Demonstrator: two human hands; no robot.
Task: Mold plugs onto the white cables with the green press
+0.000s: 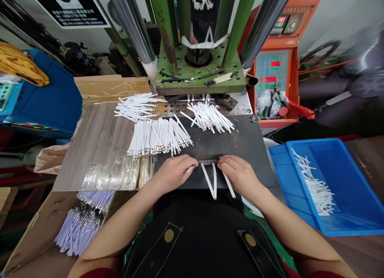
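My left hand (175,172) and my right hand (237,174) rest on the dark metal work plate (249,142), fingers curled. Between them they pinch the two ends of a small dark metal bar (208,162). Three white flat cable pieces (214,182) hang from the bar toward me. A fanned pile of white cable pieces (159,138) lies just beyond my left hand. Two more piles of cable pieces (210,117) (135,106) lie farther back near the press.
A green press (198,66) with steel columns stands behind the plate, with an orange control box (277,66) to its right. At the right, a blue bin (354,190) holds white cable pieces. A cardboard box (33,234) of lilac cables sits at lower left.
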